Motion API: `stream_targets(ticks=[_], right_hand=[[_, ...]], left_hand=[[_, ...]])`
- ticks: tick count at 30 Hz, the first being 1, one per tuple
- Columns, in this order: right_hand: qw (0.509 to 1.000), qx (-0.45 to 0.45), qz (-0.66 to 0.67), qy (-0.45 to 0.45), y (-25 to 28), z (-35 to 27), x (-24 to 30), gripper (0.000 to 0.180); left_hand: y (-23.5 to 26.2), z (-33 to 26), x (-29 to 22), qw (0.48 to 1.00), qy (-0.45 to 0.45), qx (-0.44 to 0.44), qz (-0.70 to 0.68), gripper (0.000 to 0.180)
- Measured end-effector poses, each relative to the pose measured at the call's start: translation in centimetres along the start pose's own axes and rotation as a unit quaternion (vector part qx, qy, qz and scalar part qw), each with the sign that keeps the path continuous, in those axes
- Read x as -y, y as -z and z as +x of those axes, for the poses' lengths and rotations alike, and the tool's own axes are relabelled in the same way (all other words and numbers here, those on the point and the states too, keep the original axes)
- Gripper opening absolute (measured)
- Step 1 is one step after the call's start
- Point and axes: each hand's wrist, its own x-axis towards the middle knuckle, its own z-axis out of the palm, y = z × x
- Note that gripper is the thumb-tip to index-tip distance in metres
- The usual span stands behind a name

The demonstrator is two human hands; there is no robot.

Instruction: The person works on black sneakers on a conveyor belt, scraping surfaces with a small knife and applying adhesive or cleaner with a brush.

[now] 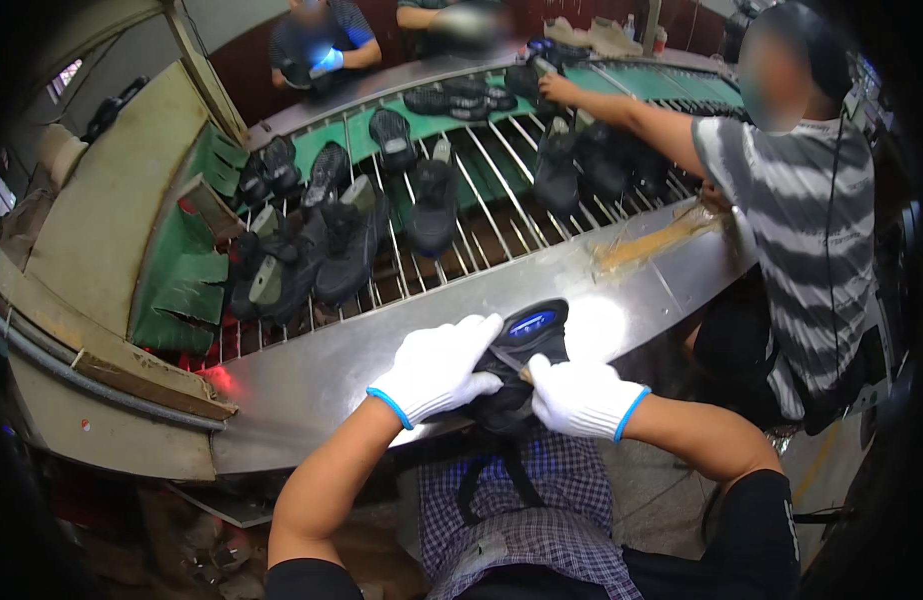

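A black shoe is in front of me at the near edge of the metal table, with a blue shine inside its opening. My left hand, in a white knit glove with a blue cuff, is closed on the left side of the shoe. In a matching glove, my right hand closes around a slim tool with a greyish shaft and a tan part. The tool lies across the shoe, its shaft slanting toward my left hand. Gloves hide part of the shoe and the tool's grip.
Beyond the metal table edge, a conveyor of metal rods carries several black shoes. At right, a person in a striped shirt reaches over it. Two more people work at the far side. A worn beige housing with green flaps stands left.
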Motion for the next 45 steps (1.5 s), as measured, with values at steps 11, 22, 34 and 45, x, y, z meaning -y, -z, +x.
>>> stream_targets(ticks=[11,22,34,45], right_hand=[[0.957,-0.143,-0.074,-0.241,-1.1,1.2,-10.9,0.042],[0.950,0.038,0.310,-0.009,-5.2,-1.8,-1.4,0.056],[0.681,0.174,0.706,-0.084,-10.5,-2.5,3.4,0.079],[0.728,0.262,0.617,-0.146,-7.8,4.6,2.4,0.065]], left_hand=[[-7.1,-11.7,3.5,0.936,0.170,-0.264,-0.160,0.113],[-7.6,-9.3,5.7,0.728,0.192,-0.342,-0.562,0.034],[-11.6,-7.7,3.1,0.731,0.214,-0.295,-0.577,0.022],[-13.0,-7.9,4.5,0.681,0.148,-0.333,-0.635,0.027]])
